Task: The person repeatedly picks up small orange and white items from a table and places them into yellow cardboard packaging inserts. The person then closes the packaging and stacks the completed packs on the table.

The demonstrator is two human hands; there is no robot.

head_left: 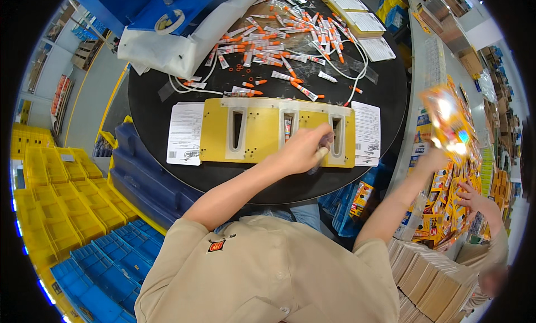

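A yellow jig plate [262, 127] with three white-framed slots lies on the round black table [167, 94]. My left hand [304, 150] rests on the plate between the middle and right slots, fingers closed on a small pale tube [322, 150]. The middle slot [288, 127] holds a tube. My right hand [432, 158] reaches off to the right past the table edge and grips a blurred yellow-orange printed card [449, 119], held up in the air. White printed cards [186, 134] lie at both ends of the plate.
Several white tubes with orange caps [279, 35] are heaped at the table's far side beside a white cable. Yellow bins [61, 194] and blue bins [106, 267] stand at left. Brown card stacks [430, 278] and yellow packs sit at right, where another person's hand [470, 197] works.
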